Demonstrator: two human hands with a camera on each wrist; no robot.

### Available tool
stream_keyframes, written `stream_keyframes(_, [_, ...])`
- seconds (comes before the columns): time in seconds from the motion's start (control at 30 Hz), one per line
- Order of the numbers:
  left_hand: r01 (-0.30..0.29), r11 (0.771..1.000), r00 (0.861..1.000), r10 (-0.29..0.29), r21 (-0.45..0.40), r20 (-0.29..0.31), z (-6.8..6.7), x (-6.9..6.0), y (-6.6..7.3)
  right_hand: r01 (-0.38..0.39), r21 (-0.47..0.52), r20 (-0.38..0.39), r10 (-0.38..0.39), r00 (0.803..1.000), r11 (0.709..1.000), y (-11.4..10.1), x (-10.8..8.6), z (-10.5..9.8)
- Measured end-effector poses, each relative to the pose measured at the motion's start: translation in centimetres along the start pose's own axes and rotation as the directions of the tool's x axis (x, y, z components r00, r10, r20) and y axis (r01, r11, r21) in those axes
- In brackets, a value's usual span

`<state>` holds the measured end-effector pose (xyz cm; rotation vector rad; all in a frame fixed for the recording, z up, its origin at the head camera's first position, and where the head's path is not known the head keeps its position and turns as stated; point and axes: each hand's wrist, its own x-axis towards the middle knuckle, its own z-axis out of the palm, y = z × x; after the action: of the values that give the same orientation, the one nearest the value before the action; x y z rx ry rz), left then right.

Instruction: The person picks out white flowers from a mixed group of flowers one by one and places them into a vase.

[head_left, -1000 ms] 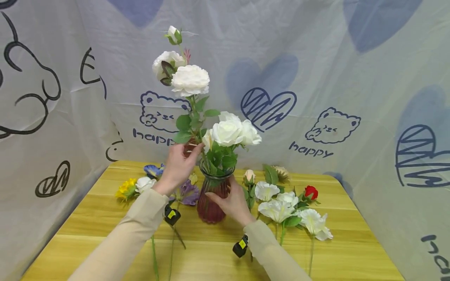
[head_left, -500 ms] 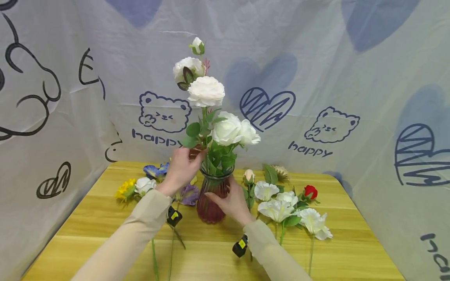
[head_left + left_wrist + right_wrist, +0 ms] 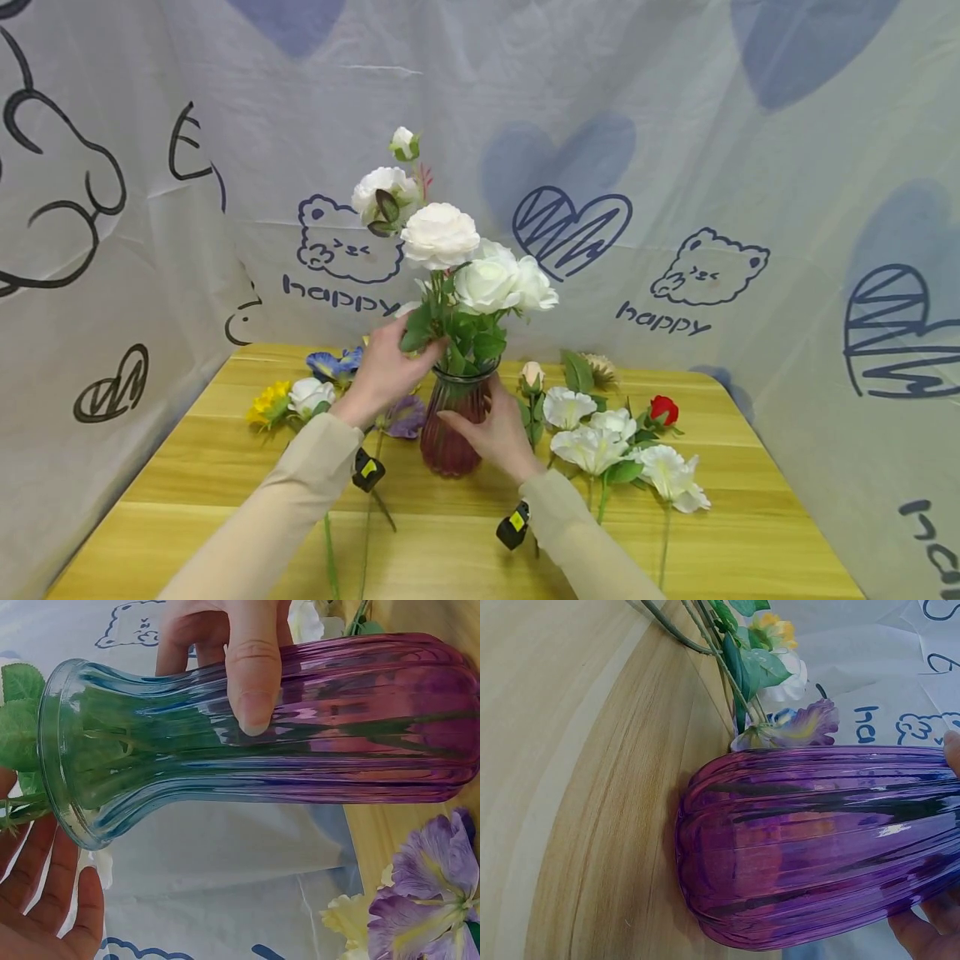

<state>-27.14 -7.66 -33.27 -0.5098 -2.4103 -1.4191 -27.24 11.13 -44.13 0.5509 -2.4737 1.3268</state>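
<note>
A ribbed glass vase (image 3: 452, 437), bluish at the neck and pink-purple below, stands upright on the table. My right hand (image 3: 497, 427) grips its middle, thumb in front, as the left wrist view of the vase (image 3: 315, 750) also shows. White roses (image 3: 491, 279) with green leaves stand in the mouth. Just left of them rises a spray of white peonies (image 3: 440, 236) with a bud on top. My left hand (image 3: 390, 367) holds this spray by its leafy stem at the rim; its fingertips are partly hidden by leaves. Stems show through the glass.
On the wooden table (image 3: 442, 550), white flowers (image 3: 588, 450), a red rose (image 3: 663, 410) and a peach bud (image 3: 532, 377) lie to the right. Yellow (image 3: 268, 404), blue (image 3: 333, 364) and purple flowers (image 3: 405, 417) lie left. A printed cloth (image 3: 690, 150) hangs behind.
The peony spray first moved right over the vase, then came down, its blooms now lower beside the roses. My left hand moved right and slightly down with it. The right hand stayed on the vase.
</note>
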Motion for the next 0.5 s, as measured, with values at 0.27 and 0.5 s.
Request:
stream_keyframes(0.27, [-0.002, 0.999, 1.0, 0.001, -0.043, -0.017, 0.0, 0.0, 0.2, -0.004, -0.003, -0.007, 0.004, 1.0, 1.0, 0.1, 0.0, 0.1])
stream_keyframes(0.5, [-0.055, 0.995, 0.992, 0.046, -0.079, -0.118, -0.1, 0.6, 1.3, 0.009, -0.021, -0.011, -0.009, 1.0, 1.0, 0.1, 0.0, 0.1])
